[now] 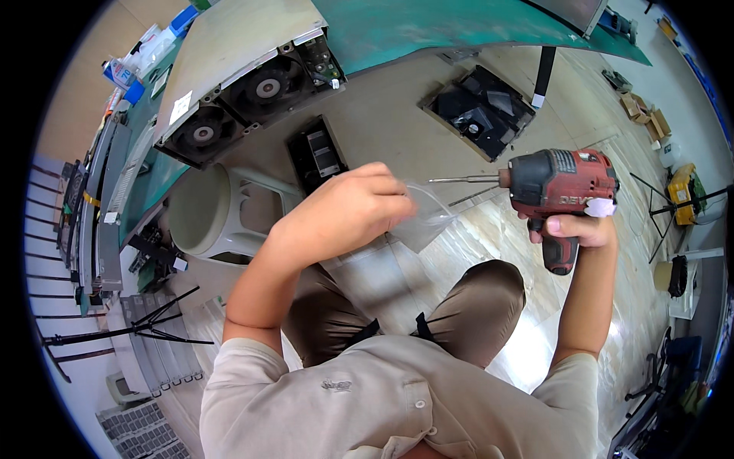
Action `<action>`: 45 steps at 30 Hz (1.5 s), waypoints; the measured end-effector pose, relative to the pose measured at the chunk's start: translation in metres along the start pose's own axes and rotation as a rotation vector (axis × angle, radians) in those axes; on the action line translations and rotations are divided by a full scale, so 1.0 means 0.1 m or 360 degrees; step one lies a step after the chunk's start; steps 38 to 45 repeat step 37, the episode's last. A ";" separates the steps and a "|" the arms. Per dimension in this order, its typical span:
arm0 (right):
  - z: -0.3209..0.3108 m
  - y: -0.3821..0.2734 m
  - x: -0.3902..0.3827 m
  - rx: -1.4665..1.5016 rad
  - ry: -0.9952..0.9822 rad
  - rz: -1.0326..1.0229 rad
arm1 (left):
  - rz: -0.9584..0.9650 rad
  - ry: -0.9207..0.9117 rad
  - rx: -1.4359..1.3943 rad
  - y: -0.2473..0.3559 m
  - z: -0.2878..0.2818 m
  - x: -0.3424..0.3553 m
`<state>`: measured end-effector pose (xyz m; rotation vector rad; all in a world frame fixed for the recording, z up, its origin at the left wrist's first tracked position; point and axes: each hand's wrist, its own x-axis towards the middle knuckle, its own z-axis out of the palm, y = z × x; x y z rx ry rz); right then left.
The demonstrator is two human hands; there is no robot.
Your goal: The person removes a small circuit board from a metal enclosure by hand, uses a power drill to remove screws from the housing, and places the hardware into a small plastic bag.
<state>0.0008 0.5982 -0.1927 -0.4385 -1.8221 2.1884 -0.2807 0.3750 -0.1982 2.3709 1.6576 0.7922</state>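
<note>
My right hand (585, 229) is wrapped round the grip of a red and black cordless impact driver (562, 183). Its long thin bit (462, 180) points left, toward my other hand. My left hand (371, 200) is closed in a pinch at the rim of a clear plastic bag (428, 222), which hangs from the fingers over the floor. Whether anything small is also between those fingers is hidden. Ahead on the left, a metal-cased unit (245, 46) with two black fans facing me rests on the green-topped bench (405, 27).
A pale plastic stool (200, 210) stands left, below the bench edge. On the floor lie a black box-like part (315, 153) and a tray of black parts (482, 111). Tripod legs (145, 325) spread at the left; a yellow case (682, 193) stands at the right.
</note>
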 end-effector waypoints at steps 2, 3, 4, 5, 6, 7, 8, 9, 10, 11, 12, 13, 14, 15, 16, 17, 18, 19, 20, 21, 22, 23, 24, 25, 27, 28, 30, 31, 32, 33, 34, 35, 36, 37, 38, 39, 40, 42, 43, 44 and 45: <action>-0.02 0.16 -0.05 0.0124 0.0085 -0.0040 | -0.0008 -0.0043 0.0030 -0.04 0.07 -0.09; -0.03 0.22 -0.08 0.0195 0.0096 -0.0065 | -0.0053 -0.0089 0.0056 -0.05 0.08 -0.14; -0.05 0.31 -0.11 0.0267 0.0107 -0.0091 | -0.0072 -0.0086 0.0043 -0.06 0.11 -0.17; -0.09 0.42 -0.15 0.0304 0.0140 -0.0108 | -0.0091 -0.0083 0.0029 -0.07 0.14 -0.21; -0.04 0.49 -0.16 0.0380 0.0173 -0.0161 | -0.0115 -0.0085 0.0017 -0.08 0.16 -0.25; -0.03 0.55 -0.17 0.0417 0.0162 -0.0183 | -0.0163 -0.0106 0.0036 -0.09 0.18 -0.30; -0.03 0.63 -0.18 0.0454 0.0151 -0.0204 | -0.0174 -0.0094 0.0035 -0.10 0.20 -0.33; -0.04 0.69 -0.17 0.0488 0.0067 -0.0178 | -0.0190 -0.0085 0.0031 -0.11 0.23 -0.36; -0.03 0.76 -0.18 0.0580 0.0058 -0.0202 | -0.0205 -0.0076 0.0027 -0.12 0.24 -0.39; 0.00 0.83 -0.18 0.0672 0.0049 -0.0226 | -0.0219 -0.0096 0.0009 -0.12 0.24 -0.41; 0.03 0.85 -0.17 0.0761 0.0044 -0.0249 | -0.0230 -0.0113 -0.0012 -0.12 0.24 -0.42; 0.02 0.92 -0.16 0.0796 -0.0023 -0.0267 | -0.0240 -0.0131 -0.0031 -0.13 0.24 -0.43; 0.01 0.94 -0.14 0.0826 -0.0057 -0.0259 | -0.0251 -0.0149 -0.0015 -0.12 0.22 -0.44; 0.02 0.93 -0.13 0.0850 -0.0089 -0.0249 | -0.0259 -0.0163 -0.0002 -0.11 0.20 -0.46; 0.02 0.92 -0.11 0.0875 -0.0122 -0.0240 | -0.0269 -0.0177 0.0013 -0.10 0.18 -0.48; 0.04 0.91 -0.08 0.0907 -0.0123 -0.0234 | -0.0288 -0.0173 0.0022 -0.08 0.14 -0.50; 0.04 0.85 -0.07 0.0891 -0.0127 -0.0207 | -0.0307 -0.0160 0.0016 -0.04 0.05 -0.49; 0.04 0.82 -0.06 0.0877 -0.0133 -0.0182 | -0.0328 -0.0148 0.0013 0.01 -0.03 -0.50; 0.05 0.77 -0.05 0.0864 -0.0141 -0.0157 | -0.0364 -0.0165 0.0030 0.06 -0.10 -0.50; 0.09 0.62 -0.06 0.0875 -0.0138 -0.0124 | -0.0387 -0.0169 0.0033 0.12 -0.20 -0.49; 0.16 0.45 -0.06 0.0927 -0.0102 -0.0106 | -0.0439 -0.0188 0.0041 0.22 -0.30 -0.49; 0.24 0.28 -0.04 0.0980 -0.0066 -0.0087 | -0.0480 -0.0280 0.0049 0.32 -0.40 -0.47; 0.32 0.12 -0.03 0.1039 -0.0025 -0.0072 | -0.0461 -0.0311 -0.0036 0.41 -0.47 -0.47; 0.37 0.02 -0.07 0.1039 0.0032 0.0013 | -0.0498 -0.0326 -0.0145 0.49 -0.52 -0.47; 0.45 -0.18 -0.08 0.1087 0.0115 0.0134 | -0.0583 -0.0340 -0.0295 0.67 -0.68 -0.45; 0.49 -0.25 -0.10 0.1111 0.0161 0.0189 | -0.0629 -0.0342 -0.0337 0.77 -0.77 -0.43; 0.50 -0.35 -0.14 0.1118 0.0099 0.0215 | -0.0709 -0.0375 -0.0418 0.97 -0.98 -0.36; 0.55 -0.40 -0.18 0.1159 0.0174 0.0260 | -0.0753 -0.0403 -0.0464 1.08 -1.07 -0.32; 0.61 -0.47 -0.23 0.1199 0.0254 0.0305 | -0.0794 -0.0433 -0.0512 1.18 -1.15 -0.28; 0.67 -0.54 -0.30 0.1262 0.0279 0.0353 | -0.0844 -0.0448 -0.0606 1.29 -1.21 -0.27; 0.71 -0.60 -0.38 0.1349 0.0341 0.0430 | -0.0891 -0.0513 -0.0645 1.41 -1.31 -0.23; 0.74 -0.66 -0.47 0.1435 0.0405 0.0507 | -0.0936 -0.0580 -0.0685 1.51 -1.42 -0.17; 0.76 -0.72 -0.55 0.1508 0.0459 0.0582 | -0.0982 -0.0632 -0.0721 1.63 -1.55 -0.10; 0.77 -0.92 -0.61 0.1516 0.0466 0.0598 | -0.1040 -0.0704 -0.0759 1.75 -1.71 -0.01; 0.77 -0.92 -0.61 0.1516 0.0466 0.0598 | -0.1040 -0.0704 -0.0759 1.75 -1.71 -0.01; 0.77 -0.92 -0.61 0.1516 0.0466 0.0598 | -0.1040 -0.0704 -0.0759 1.75 -1.71 -0.01; 0.77 -0.92 -0.61 0.1516 0.0466 0.0598 | -0.1040 -0.0704 -0.0759 1.75 -1.71 -0.01; 0.77 -0.92 -0.61 0.1516 0.0466 0.0598 | -0.1040 -0.0704 -0.0759 1.75 -1.71 -0.01; 0.77 -0.92 -0.61 0.1516 0.0466 0.0598 | -0.1040 -0.0704 -0.0759 1.75 -1.71 -0.01; 0.77 -0.92 -0.61 0.1516 0.0466 0.0598 | -0.1040 -0.0704 -0.0759 1.75 -1.71 -0.01; 0.77 -0.92 -0.61 0.1516 0.0466 0.0598 | -0.1040 -0.0704 -0.0759 1.75 -1.71 -0.01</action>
